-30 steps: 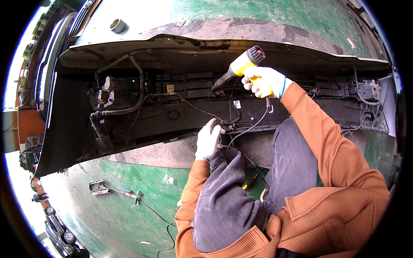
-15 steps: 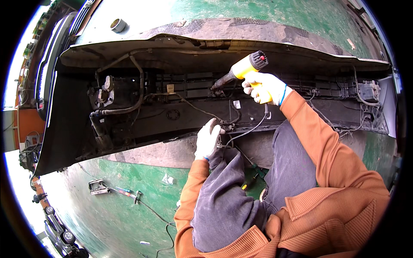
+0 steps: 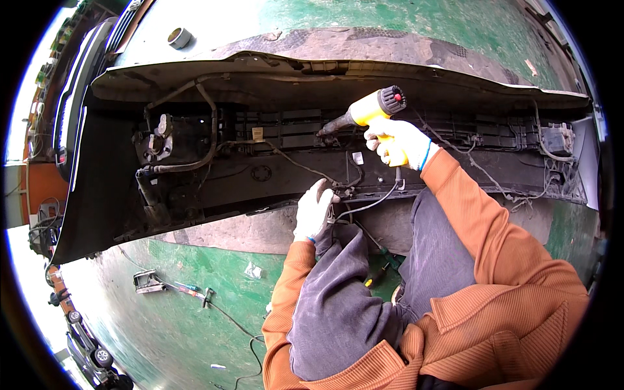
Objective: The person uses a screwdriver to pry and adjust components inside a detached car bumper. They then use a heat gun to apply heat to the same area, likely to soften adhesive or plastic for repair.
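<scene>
My right hand (image 3: 402, 142), in a white work glove, is closed round the grip of a yellow heat gun (image 3: 370, 109). The gun's dark metal nozzle slants down to the left, close over the slats in the middle of a black car bumper (image 3: 227, 182). The bumper lies with its inner side up, so its wiring and brackets show. On its near edge rests my left hand (image 3: 315, 213), also gloved, with the fingers bent over the rim. From the gun's handle a grey cord (image 3: 374, 205) loops back toward my knees.
A dark wire harness (image 3: 286, 155) runs along the bumper, and a lamp unit (image 3: 166, 133) sits at its left end. On the green floor lie a soldering-iron-like tool (image 3: 192, 292), a metal bracket (image 3: 149, 281) and a clear bag (image 3: 253, 270). A tape roll (image 3: 179, 38) stands beyond.
The heat gun and my right hand have dipped slightly toward me, the gun's rear end lower. A wire right of the gun now shows more. My left hand has stayed in place.
</scene>
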Motion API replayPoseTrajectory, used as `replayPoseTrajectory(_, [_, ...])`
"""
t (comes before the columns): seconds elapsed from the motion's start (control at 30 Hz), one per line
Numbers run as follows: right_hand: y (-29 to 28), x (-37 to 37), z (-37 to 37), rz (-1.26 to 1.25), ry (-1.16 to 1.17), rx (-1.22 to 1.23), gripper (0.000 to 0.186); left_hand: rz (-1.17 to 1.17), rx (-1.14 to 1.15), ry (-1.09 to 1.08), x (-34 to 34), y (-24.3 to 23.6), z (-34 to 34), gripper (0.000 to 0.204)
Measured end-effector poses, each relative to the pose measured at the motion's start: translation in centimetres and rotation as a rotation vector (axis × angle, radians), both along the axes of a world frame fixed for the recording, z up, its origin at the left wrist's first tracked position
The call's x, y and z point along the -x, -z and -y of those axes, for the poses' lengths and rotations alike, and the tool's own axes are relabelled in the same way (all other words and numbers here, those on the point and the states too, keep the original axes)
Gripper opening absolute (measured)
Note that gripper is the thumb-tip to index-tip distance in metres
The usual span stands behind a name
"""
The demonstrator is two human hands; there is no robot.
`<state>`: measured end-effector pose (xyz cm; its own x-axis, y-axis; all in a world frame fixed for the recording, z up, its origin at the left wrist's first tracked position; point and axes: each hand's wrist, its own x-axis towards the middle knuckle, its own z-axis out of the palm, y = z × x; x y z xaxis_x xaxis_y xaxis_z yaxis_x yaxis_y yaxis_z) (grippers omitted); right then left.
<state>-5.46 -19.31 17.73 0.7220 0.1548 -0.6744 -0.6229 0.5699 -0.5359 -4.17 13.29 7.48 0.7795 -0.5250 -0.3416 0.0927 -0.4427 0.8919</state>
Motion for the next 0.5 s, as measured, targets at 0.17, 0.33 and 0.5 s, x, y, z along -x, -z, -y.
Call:
replayPoseTrajectory(0.17, [0.0, 0.8, -0.9, 0.014, 0.055, 0.013, 0.019, 0.029, -0.012, 0.017, -0.1, -0.1, 0.1, 0.057])
replayPoseTrajectory(0.33, [0.0, 2.1, -2.4, 0.077, 0.094, 0.126, 0.019, 0.103, -0.025, 0.045, -0.1, 0.0, -0.2, 0.053])
replayPoseTrajectory(0.5, [0.3, 3.8, -3.2, 0.06, 0.149, 0.111, 0.021, 0.111, -0.025, 0.054, -0.1, -0.3, 0.0, 0.053])
